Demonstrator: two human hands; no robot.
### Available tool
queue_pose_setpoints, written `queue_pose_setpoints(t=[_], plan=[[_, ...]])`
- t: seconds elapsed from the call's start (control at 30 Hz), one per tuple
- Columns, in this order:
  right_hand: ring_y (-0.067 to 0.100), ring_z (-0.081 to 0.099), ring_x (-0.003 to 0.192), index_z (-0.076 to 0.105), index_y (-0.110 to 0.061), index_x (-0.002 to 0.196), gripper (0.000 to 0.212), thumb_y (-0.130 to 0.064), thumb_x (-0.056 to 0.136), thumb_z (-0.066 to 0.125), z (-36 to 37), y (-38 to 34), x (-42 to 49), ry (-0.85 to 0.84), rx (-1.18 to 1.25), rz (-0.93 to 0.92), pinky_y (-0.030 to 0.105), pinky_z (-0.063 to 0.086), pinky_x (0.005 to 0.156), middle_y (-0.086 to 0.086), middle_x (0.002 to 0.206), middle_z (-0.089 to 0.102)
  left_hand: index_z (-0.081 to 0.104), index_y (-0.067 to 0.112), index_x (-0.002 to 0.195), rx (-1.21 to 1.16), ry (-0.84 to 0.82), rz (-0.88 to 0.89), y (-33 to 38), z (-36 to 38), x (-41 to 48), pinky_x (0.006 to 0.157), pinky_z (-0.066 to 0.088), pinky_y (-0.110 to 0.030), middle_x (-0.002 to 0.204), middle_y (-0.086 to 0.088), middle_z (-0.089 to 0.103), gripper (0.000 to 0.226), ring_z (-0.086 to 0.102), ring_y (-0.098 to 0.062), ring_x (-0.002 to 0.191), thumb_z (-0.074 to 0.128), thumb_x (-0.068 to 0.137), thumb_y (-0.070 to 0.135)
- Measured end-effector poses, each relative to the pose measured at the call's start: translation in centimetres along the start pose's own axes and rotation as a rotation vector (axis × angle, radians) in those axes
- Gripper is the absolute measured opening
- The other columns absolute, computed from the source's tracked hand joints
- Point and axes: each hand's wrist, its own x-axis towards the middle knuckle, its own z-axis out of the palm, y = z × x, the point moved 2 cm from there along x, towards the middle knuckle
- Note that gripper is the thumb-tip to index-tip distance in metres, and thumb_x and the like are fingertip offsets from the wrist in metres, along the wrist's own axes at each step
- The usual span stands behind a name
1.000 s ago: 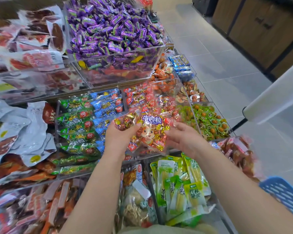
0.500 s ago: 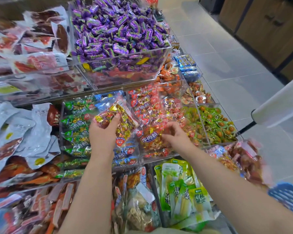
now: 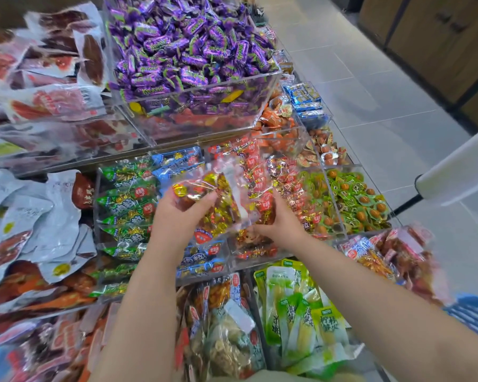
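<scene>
Both hands are up in front of me, straight down from the purple candy bin (image 3: 196,91) on the near side, one tier below it. Left hand (image 3: 177,216) has the snack bag (image 3: 221,208): thumb curled over its top left corner, fingers tucked behind the clear film, a firm grip. The bag is see-through and packed with red and gold wrapped pieces. It hangs tilted, its top edge leaning towards the candy bin and its bottom edge towards me.

Right hand (image 3: 282,224) is on the bag's lower right corner, thumb lying along the bottom edge and fingers running up behind the film. It's a light pinch rather than a fist, and the fingertips are hidden by the packet, so I can't say how far they wrap. The bag sits between my two hands, lifted clear of the trays.

Under the bag, nearer me than the candy bin, are the red packets (image 3: 255,164), and the green packets (image 3: 124,202) fill the tray to their left. Closer still to me, well below the candy bin, stand pale green pouches (image 3: 293,304). Far off to the candy bin's lower right, a blue basket (image 3: 472,312) pokes in at the edge, blurred.
</scene>
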Motion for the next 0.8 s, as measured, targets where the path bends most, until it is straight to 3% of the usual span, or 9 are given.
queue_pose_setpoints(t=[0.17, 0.23, 0.3, 0.37, 0.43, 0.53, 0.6, 0.67, 0.8], plan=[[0.02, 0.053, 0.116, 0.006, -0.036, 0.148, 0.107, -0.03, 0.069, 0.078, -1.9, 0.2, 0.2, -0.109, 0.004, -0.014, 0.031, 0.052, 0.084, 0.001, 0.141, 0.047, 0.051, 0.04, 0.105, 0.155, -0.404, -0.066, 0.5, 2.2, 0.3, 0.054, 0.048, -0.012, 0.076, 0.024, 0.069, 0.035, 0.064, 0.006, 0.066, 0.068, 0.087, 0.013], [0.018, 0.052, 0.119, 0.005, -0.037, 0.149, 0.109, -0.026, 0.069, 0.079, -2.9, 0.5, -0.3, -0.132, 0.069, 0.012, 0.033, 0.053, 0.086, -0.001, 0.145, 0.042, 0.056, 0.036, 0.108, 0.158, -0.42, -0.071, 0.7, 2.8, 0.3, 0.058, 0.05, -0.013, 0.085, 0.021, 0.072, 0.033, 0.066, 0.003, 0.073, 0.069, 0.086, 0.014], [0.017, 0.04, 0.131, 0.012, -0.035, 0.149, 0.105, -0.03, 0.069, 0.08, -4.1, 0.5, -1.2, -0.066, 0.161, 0.04, 0.041, 0.043, 0.103, -0.004, 0.152, 0.031, 0.065, 0.029, 0.108, 0.186, -0.382, -0.076, 0.8, 3.1, 0.3, 0.07, 0.055, -0.021, 0.096, 0.012, 0.074, 0.029, 0.068, -0.003, 0.085, 0.074, 0.081, 0.021], [0.007, 0.043, 0.128, 0.031, -0.033, 0.145, 0.079, -0.025, 0.079, 0.073, -5.6, 0.0, -2.5, 0.129, 0.278, -0.021, 0.04, 0.038, 0.108, -0.008, 0.146, 0.039, 0.068, 0.027, 0.109, 0.272, -0.315, -0.107, 0.6, 3.3, 0.4, 0.084, 0.052, -0.027, 0.106, 0.009, 0.071, 0.038, 0.065, -0.008, 0.096, 0.079, 0.074, 0.034], [-0.005, 0.052, 0.112, 0.048, -0.036, 0.132, 0.055, -0.026, 0.082, 0.07, -6.9, -1.0, -4.0, 0.226, 0.375, -0.117, 0.033, 0.044, 0.102, -0.013, 0.129, 0.053, 0.069, 0.041, 0.096, 0.369, -0.327, -0.102, 0.6, 3.8, 0.5, 0.078, 0.047, -0.021, 0.097, 0.017, 0.064, 0.03, 0.059, 0.0, 0.091, 0.081, 0.069, 0.043], [-0.007, 0.059, 0.102, 0.051, -0.048, 0.117, 0.057, -0.033, 0.069, 0.079, -6.9, -2.8, -5.8, -0.057, 0.299, -0.183, 0.018, 0.05, 0.088, -0.02, 0.115, 0.061, 0.075, 0.036, 0.083, 0.523, -0.537, 0.015, 1.4, 5.6, 0.3, 0.077, 0.051, -0.033, 0.076, 0.013, 0.063, 0.011, 0.062, -0.011, 0.076, 0.079, 0.074, 0.041], [-0.005, 0.06, 0.084, 0.06, -0.048, 0.1, 0.042, -0.026, 0.07, 0.081, -6.6, -3.2, -6.3, -0.106, 0.176, -0.214, 0.012, 0.048, 0.075, -0.021, 0.095, 0.065, 0.074, 0.041, 0.084, 0.497, -0.59, 0.072, 2.0, 6.4, 0.0, 0.075, 0.052, -0.031, 0.076, 0.014, 0.069, 0.011, 0.066, -0.01, 0.076, 0.079, 0.075, 0.036], [0.0, 0.055, 0.065, 0.065, -0.042, 0.077, 0.026, -0.024, 0.069, 0.082, -7.2, -3.2, -6.6, 0.082, 0.197, -0.246, 0.013, 0.045, 0.062, -0.017, 0.074, 0.06, 0.068, 0.046, 0.089, 0.429, -0.452, 0.062, 2.5, 6.4, 0.1, 0.074, 0.051, -0.021, 0.088, 0.018, 0.071, 0.024, 0.066, 0.0, 0.086, 0.081, 0.072, 0.037], [0.011, 0.06, 0.082, 0.065, -0.038, 0.083, 0.027, -0.021, 0.069, 0.081, -8.3, -3.2, -7.4, 0.566, 0.22, -0.398, 0.018, 0.049, 0.072, -0.007, 0.087, 0.063, 0.06, 0.03, 0.107, 0.31, -0.034, -0.016, 2.8, 5.2, 0.3, 0.08, 0.055, -0.031, 0.101, 0.004, 0.066, 0.033, 0.066, -0.011, 0.093, 0.067, 0.082, 0.051]])
